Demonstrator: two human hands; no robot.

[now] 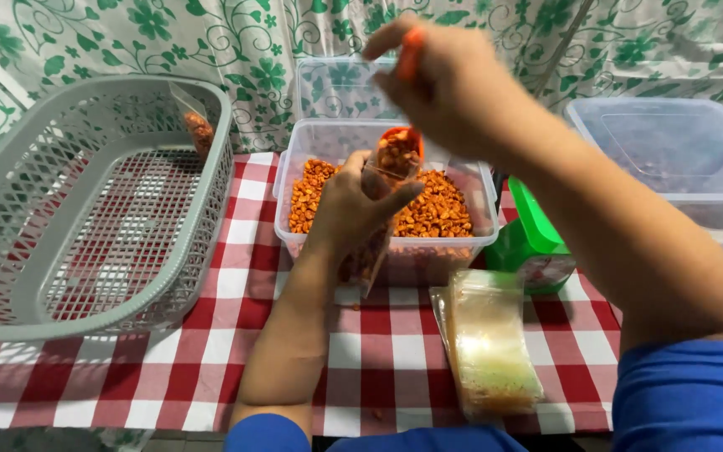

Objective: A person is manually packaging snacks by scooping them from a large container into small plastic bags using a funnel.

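Note:
My left hand [353, 209] grips a narrow clear plastic bag [376, 251] partly filled with orange snack pieces, held upright in front of a clear tub [483, 180] of the same orange pieces. My right hand [445, 84] holds an orange scoop [401, 138] by its handle, tipped down over the bag's mouth with pieces in it. A stack of empty clear bags [487, 343] lies on the red-and-white checked tablecloth [211, 360] to the right of my left arm.
A grey slotted basket [69, 310] stands at the left with one filled bag [198, 130] leaning in its far corner. A green device [533, 238] sits right of the tub. Clear lidded containers [679, 155] stand at right and behind. A floral curtain hangs at the back.

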